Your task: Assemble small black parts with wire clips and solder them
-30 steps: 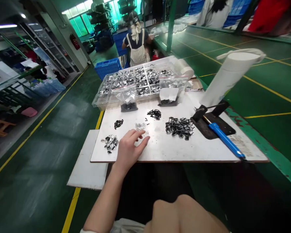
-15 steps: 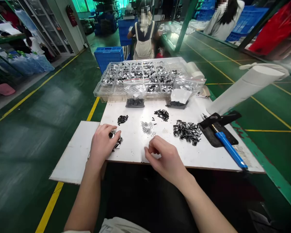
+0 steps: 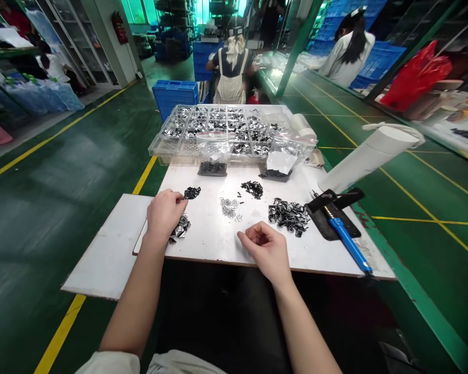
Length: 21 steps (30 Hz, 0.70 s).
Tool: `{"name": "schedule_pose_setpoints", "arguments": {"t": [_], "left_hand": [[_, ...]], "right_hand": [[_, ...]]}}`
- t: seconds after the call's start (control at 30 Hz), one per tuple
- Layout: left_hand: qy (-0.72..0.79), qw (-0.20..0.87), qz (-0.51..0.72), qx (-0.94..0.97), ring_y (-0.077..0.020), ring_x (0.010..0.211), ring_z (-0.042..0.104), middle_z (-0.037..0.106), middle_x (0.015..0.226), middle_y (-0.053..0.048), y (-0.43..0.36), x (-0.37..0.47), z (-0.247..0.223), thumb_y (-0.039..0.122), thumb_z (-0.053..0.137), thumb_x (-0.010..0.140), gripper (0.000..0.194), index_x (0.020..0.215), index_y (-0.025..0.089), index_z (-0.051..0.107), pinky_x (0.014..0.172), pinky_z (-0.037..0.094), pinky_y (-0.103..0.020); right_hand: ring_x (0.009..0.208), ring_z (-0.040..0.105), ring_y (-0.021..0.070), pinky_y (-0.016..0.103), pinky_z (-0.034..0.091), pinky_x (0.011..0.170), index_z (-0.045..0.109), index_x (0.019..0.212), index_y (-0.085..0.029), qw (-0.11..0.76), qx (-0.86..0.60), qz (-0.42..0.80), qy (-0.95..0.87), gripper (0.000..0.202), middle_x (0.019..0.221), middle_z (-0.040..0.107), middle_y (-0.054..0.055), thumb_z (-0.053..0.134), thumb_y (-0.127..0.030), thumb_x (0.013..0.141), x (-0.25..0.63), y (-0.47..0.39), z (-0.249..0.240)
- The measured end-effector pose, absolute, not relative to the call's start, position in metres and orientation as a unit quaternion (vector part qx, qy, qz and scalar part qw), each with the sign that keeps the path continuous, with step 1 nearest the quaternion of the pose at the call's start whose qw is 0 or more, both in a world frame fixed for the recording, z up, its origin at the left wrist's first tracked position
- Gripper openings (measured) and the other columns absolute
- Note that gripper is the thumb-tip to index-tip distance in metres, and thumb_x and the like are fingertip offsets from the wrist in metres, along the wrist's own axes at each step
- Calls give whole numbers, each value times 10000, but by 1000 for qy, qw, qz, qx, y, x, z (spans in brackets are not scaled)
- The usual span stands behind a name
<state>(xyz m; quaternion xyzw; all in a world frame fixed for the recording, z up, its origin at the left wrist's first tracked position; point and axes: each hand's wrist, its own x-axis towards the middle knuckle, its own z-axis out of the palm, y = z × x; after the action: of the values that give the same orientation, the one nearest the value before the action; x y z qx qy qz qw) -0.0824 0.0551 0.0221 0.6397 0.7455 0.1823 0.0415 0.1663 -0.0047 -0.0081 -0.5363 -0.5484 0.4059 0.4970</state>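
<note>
My left hand (image 3: 165,214) reaches to the edge of a small pile of black parts (image 3: 192,192), thumb and fingers pinched together. Whatever may be between its fingertips is too small to make out. Just below that hand lies a heap of shiny metal-and-black pieces (image 3: 181,227), partly covered by it. My right hand (image 3: 268,248) hovers over the table's front edge, its fingers curled in toward the thumb; anything inside is hidden. Beyond it are a scatter of thin silvery wire-like pieces (image 3: 230,208), another black-part pile (image 3: 252,189) and a larger heap of shiny black pieces (image 3: 289,216).
A blue-handled soldering iron (image 3: 347,240) rests on a black holder at right, near a white tube (image 3: 368,156). A clear compartment tray (image 3: 164,147) and two plastic bags (image 3: 212,166) (image 3: 276,169) stand behind the piles. A co-worker (image 3: 232,72) sits farther back.
My left hand has moved from the shiny heap up to the small black pile, and its fingers have come together. My right hand has turned slightly, staying near the front edge. The view has shifted.
</note>
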Motion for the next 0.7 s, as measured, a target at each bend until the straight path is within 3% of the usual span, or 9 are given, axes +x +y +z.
{"name": "schedule_pose_setpoints", "arguments": {"t": [0.3,0.47,0.7], "left_hand": [[741,85,230,626,-269,818,666,766,868,-62,55,-82,26,255,585,797,174,803,240,758,654,423,-332],[670,108,291,674,-255,862,686,773,898,-52,46,-65,34,242,579,836,203,835,230,781,786,480,-333],[618,146,158,756,-254,884,675,761,946,-67,41,-27,36,214,518,916,279,893,198,795,703,460,-336]], "right_hand": [[592,472,126,266,422,561,642,785,-197,461,-512,412,-596,160,650,553,-17,697,-341,830,169,-3,-7],[608,507,139,272,431,558,717,879,-189,466,-511,417,-590,187,687,601,11,672,-369,855,168,-3,-10],[594,532,140,270,428,542,739,924,-185,456,-518,392,-609,223,730,645,35,619,-370,889,168,-3,-13]]}}
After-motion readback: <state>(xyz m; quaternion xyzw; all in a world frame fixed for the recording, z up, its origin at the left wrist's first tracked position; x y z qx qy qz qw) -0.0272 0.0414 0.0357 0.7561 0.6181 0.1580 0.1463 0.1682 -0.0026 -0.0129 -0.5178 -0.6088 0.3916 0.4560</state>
